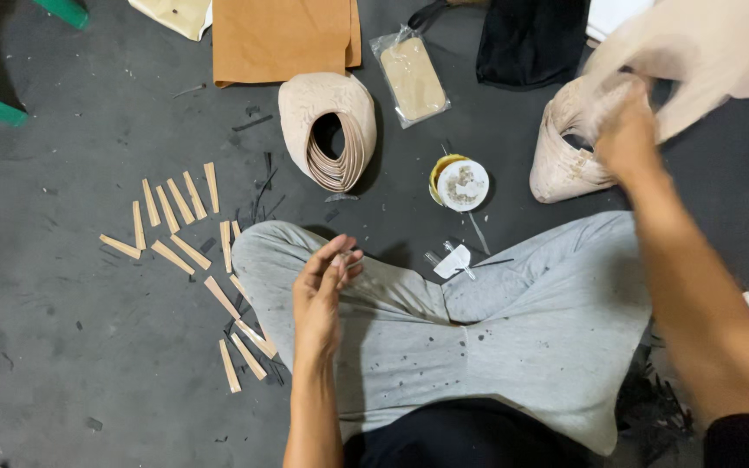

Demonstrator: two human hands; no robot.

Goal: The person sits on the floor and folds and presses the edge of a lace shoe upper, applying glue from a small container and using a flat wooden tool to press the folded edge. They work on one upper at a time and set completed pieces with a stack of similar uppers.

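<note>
Seated person viewed from above, legs crossed in grey trousers (496, 347) on a dark floor (62, 347). The left hand (322, 290) hovers over the left knee, fingers curled loosely together; whether it pinches anything cannot be told. Beside that knee lie about sixteen small tan wedge-shaped strips (179, 234), scattered in a loose fan and touching nothing else. One small white scraper-like piece (452, 263) rests on the trousers between the knees. Farther out, one round open tin (461, 184) of pale paste stands on the floor. Two stacks of curved beige shoe pieces are present: one (329, 130) lies free beyond the left knee, and the other (565, 152) is gripped at its top by the right hand (626, 139), closed and motion-blurred. At the far edge lie one clear bag (411, 78) of flat pale pieces, one brown sheet (283, 36) and one black cloth (535, 35).
</note>
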